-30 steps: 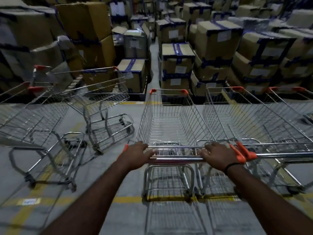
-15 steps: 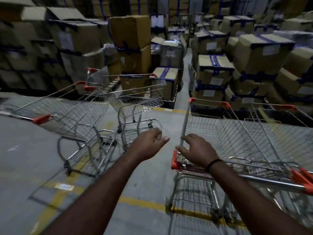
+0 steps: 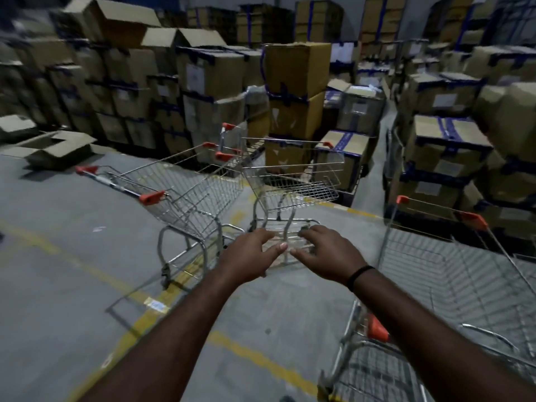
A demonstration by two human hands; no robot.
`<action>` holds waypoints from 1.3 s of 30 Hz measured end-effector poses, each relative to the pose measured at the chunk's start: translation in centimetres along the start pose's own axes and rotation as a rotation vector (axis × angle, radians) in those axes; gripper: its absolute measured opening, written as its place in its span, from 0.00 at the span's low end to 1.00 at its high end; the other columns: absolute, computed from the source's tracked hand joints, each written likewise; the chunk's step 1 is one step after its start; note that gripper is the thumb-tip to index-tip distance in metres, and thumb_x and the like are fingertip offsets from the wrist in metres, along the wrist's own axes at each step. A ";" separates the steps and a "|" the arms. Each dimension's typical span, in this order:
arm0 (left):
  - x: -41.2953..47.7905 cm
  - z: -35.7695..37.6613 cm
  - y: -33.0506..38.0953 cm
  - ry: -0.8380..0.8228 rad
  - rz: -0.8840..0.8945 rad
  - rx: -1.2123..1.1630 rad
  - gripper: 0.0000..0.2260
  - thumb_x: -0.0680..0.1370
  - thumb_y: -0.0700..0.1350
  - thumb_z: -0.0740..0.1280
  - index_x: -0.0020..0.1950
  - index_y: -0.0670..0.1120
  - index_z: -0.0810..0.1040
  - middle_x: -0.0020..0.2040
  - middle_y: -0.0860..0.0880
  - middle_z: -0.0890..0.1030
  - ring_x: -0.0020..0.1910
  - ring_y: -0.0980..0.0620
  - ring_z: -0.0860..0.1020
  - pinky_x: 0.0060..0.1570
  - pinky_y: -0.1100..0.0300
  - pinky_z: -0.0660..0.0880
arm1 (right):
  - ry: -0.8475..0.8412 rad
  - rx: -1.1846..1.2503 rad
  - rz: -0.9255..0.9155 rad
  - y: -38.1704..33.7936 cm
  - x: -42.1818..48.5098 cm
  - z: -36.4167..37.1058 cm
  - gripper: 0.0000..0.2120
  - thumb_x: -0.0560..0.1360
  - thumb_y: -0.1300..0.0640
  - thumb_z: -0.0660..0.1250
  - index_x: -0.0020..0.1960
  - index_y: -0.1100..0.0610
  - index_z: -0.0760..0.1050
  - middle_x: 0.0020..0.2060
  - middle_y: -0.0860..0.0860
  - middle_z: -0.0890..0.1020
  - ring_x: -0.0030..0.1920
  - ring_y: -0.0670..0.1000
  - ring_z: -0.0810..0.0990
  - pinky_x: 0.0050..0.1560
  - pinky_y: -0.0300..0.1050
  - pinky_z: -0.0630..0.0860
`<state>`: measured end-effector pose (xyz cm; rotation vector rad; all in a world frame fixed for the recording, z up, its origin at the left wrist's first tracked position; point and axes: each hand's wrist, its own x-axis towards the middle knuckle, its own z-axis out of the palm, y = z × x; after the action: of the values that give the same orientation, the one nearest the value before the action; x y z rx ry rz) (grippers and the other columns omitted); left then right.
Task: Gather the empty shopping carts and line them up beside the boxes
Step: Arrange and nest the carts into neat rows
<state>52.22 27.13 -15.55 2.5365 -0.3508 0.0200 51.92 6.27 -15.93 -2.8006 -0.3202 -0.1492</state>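
Both hands are held out in the air above the floor. The left hand and the right hand are spread close together with relaxed fingers, and nothing is gripped by either. Two empty carts are seen ahead near the middle of the floor, askew to each other: the nearer loose cart, its orange-tipped handle pointed left, and the farther loose cart just behind it, close to the stacked boxes. A third, the parked cart, is stood at the floor's right side, fronting the boxes. If the nearer loose cart is seized by its basket wire rather than its handle, it may be swung into the farther one and the frames tangled. By a hard shove, either cart could be driven into the boxes, or the row left crooked.
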 end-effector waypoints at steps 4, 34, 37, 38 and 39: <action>3.3 -1.8 -2.3 0.005 -0.038 0.031 0.26 0.79 0.66 0.63 0.69 0.50 0.76 0.66 0.51 0.79 0.61 0.50 0.79 0.59 0.51 0.76 | -0.009 -0.005 -0.056 -0.8 5.1 0.6 0.28 0.75 0.32 0.60 0.68 0.47 0.74 0.62 0.49 0.78 0.62 0.53 0.76 0.56 0.51 0.77; 47.7 -13.1 -24.6 -0.254 -0.075 0.294 0.27 0.80 0.59 0.66 0.75 0.49 0.71 0.71 0.46 0.75 0.68 0.46 0.74 0.66 0.47 0.73 | -0.176 -0.048 0.062 -4.6 50.6 10.4 0.30 0.77 0.34 0.62 0.73 0.49 0.69 0.68 0.51 0.74 0.65 0.54 0.75 0.61 0.52 0.75; 50.8 -13.9 -27.6 -0.273 -0.078 0.280 0.23 0.80 0.59 0.66 0.72 0.52 0.74 0.66 0.46 0.79 0.62 0.47 0.77 0.62 0.49 0.75 | -0.186 -0.033 0.097 -5.6 54.5 11.4 0.31 0.77 0.34 0.63 0.74 0.49 0.69 0.68 0.52 0.75 0.65 0.54 0.74 0.61 0.53 0.75; 51.6 -14.2 -28.6 -0.283 -0.096 0.273 0.21 0.80 0.59 0.66 0.70 0.51 0.76 0.62 0.46 0.81 0.58 0.48 0.79 0.59 0.50 0.76 | -0.187 -0.021 0.103 -6.0 55.7 11.8 0.30 0.77 0.35 0.63 0.73 0.50 0.70 0.67 0.52 0.76 0.65 0.54 0.75 0.61 0.54 0.76; 52.2 -14.4 -29.6 -0.290 -0.117 0.268 0.20 0.80 0.59 0.67 0.68 0.49 0.78 0.58 0.47 0.82 0.54 0.49 0.79 0.57 0.51 0.77 | -0.189 -0.013 0.103 -6.4 56.8 12.2 0.29 0.76 0.35 0.63 0.72 0.50 0.70 0.66 0.52 0.76 0.63 0.54 0.76 0.60 0.54 0.76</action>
<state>111.03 45.90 -14.82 2.8261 -0.3296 -0.3718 106.33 27.65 -17.68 -2.8418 -0.2177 0.1388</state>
